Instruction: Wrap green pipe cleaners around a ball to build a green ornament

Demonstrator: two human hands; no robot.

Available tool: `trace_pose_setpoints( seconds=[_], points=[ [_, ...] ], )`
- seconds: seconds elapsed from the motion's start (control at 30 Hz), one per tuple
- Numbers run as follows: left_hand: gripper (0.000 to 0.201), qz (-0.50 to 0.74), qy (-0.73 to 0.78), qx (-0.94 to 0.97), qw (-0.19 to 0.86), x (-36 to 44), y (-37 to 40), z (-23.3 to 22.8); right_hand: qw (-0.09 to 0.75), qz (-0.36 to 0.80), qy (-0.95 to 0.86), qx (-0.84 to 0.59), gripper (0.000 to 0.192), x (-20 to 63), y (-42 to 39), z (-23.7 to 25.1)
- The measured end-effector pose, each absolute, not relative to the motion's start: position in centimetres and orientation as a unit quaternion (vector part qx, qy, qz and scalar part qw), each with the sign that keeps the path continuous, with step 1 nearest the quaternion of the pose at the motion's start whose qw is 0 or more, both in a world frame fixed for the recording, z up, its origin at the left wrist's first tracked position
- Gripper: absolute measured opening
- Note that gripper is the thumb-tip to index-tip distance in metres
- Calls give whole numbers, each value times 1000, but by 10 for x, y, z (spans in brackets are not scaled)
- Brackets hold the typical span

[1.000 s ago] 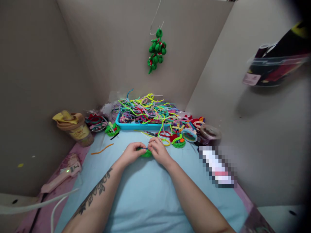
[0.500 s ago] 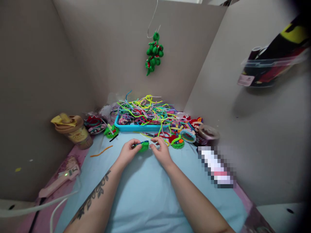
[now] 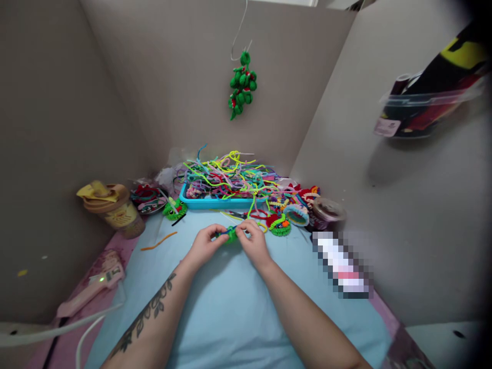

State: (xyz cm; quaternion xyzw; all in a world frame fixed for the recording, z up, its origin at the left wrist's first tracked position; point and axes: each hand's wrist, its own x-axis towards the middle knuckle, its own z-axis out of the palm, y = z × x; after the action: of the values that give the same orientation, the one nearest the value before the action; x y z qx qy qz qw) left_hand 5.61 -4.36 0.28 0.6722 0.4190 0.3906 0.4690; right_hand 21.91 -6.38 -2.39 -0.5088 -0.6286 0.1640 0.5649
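Note:
A small green fuzzy piece, like bent pipe cleaner, with a dark blue strip along its top (image 3: 231, 235), is held between both hands above the blue cloth (image 3: 226, 307). My left hand (image 3: 206, 243) pinches its left end. The fingertips of my right hand (image 3: 253, 241) are closed on its right side. My fingers hide much of the piece, so its full shape does not show. Just beyond the hands lie scissors (image 3: 237, 215) with red handles. A green fuzzy figure (image 3: 279, 225) with red and orange parts sits right of my right hand.
A blue tray (image 3: 219, 203) heaped with coloured pipe cleaners stands at the back. On the left are a yellow cup (image 3: 119, 212), another green figure (image 3: 175, 209), an orange pipe cleaner (image 3: 159, 241) and a pink glue gun (image 3: 96, 287). A round jar (image 3: 326, 214) and a pixelated object (image 3: 342, 266) are right.
My right hand has moved left and its fingertips now meet the green piece. The piece has turned, showing less of its flat green side. My left hand stays nearly in place.

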Motion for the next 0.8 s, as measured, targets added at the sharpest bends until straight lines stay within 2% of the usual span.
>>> trace_pose_setpoints(
  seconds=[0.2,0.3,0.43,0.6,0.7,0.8],
  points=[
    [19,410,449,685,402,56,-43,0,495,97,-706,-496,14,221,-66,-21],
    [16,418,463,691,365,56,-43,-2,495,97,-713,-488,22,218,-70,-18],
    [11,424,454,723,301,58,-46,-4,495,105,-722,-472,10,212,-73,-18],
    [8,423,445,752,240,61,-49,-5,530,102,-708,-456,13,208,-75,-19],
    [9,419,464,742,243,61,-48,-5,545,106,-717,-422,12,205,-80,-15],
    [11,423,495,700,292,59,-45,-4,556,108,-727,-387,13,204,-86,-11]
  ],
)
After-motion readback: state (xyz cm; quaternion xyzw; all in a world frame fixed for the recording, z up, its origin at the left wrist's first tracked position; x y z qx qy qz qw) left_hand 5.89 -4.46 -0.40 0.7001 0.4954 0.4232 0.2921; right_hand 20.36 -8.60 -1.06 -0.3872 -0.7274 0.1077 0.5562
